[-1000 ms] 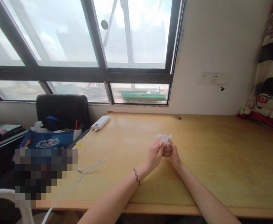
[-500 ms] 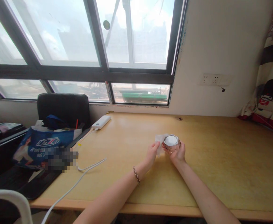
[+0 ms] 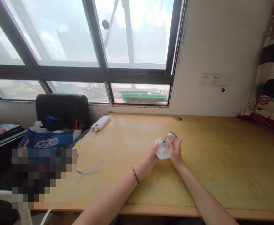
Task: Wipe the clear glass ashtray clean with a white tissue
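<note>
Above the middle of the desk, my left hand (image 3: pixel 153 153) pinches a thin white tissue (image 3: pixel 163 152) by its left edge. The sheet hangs partly spread between my two hands. My right hand (image 3: pixel 176 152) grips a small, clear, brownish faceted glass (image 3: pixel 169 139), tilted over on its side toward the left. Its lower left side meets or overlaps the tissue's upper edge; whether they touch I cannot tell. My right fingers cover part of the glass's right side.
The wooden desk (image 3: pixel 221 162) stretches under both hands. A white power bank (image 3: pixel 100 123) lies at its far left, with a white cable (image 3: pixel 92 166) nearer. Left of the desk stand a black chair (image 3: pixel 62 107) and a blue bag (image 3: pixel 54 136). A window (image 3: pixel 137 34) is behind.
My right hand has turned the glass from mouth-up onto its side. The tissue now shows more of its surface, spread lower between the hands.
</note>
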Available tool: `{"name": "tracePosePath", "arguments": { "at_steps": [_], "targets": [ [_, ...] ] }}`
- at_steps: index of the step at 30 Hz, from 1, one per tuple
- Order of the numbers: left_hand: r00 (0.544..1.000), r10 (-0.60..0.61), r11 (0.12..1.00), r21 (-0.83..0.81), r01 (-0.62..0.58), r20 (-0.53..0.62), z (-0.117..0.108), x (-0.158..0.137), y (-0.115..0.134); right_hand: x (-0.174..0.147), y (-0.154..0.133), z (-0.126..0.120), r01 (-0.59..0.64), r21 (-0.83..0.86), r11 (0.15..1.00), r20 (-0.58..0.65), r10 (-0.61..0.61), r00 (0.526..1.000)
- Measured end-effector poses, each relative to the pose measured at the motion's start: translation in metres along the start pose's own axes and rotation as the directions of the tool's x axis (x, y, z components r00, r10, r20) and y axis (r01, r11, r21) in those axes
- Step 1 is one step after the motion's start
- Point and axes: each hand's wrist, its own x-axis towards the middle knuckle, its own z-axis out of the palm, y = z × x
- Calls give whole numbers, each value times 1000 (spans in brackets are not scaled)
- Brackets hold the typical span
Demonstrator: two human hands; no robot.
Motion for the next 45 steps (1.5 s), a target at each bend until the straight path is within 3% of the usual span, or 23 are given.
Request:
{"name": "tracePosePath", "arguments": {
  "at_steps": [3,7,12,15,19,22,24,30,38,45],
  "targets": [
    [1000,-24,999,-48,23,-6,3,-3,2,-1,-4,-4,202,-232,951,101,-183,978],
    [999,-29,998,-48,29,-17,6,-5,4,3,-10,-6,401,-437,805,200,-347,916],
    [999,32,999,-5,-32,-28,5,-6,0,7,-13,-9,502,-561,658,315,-391,864],
    [986,164,976,148,-163,2,8,-11,-1,8,-13,-10,549,-580,602,377,-399,836],
    [888,443,770,454,-448,126,12,-20,2,8,-15,-11,573,-578,582,407,-403,820],
    [839,510,635,573,-518,193,10,-20,6,5,-19,-12,569,-564,598,429,-376,821],
    [851,487,646,575,-503,197,7,-16,9,2,-22,-13,549,-546,634,456,-325,829],
    [942,305,847,413,-335,140,-4,1,20,-5,-24,-12,464,-452,762,518,-199,832],
    [986,109,989,83,-120,123,-14,12,7,-7,-32,-8,443,-369,817,472,-245,846],
    [958,-132,989,-34,146,255,-3,-1,11,-9,-39,-5,540,-311,782,497,-351,794]
  ]
}}
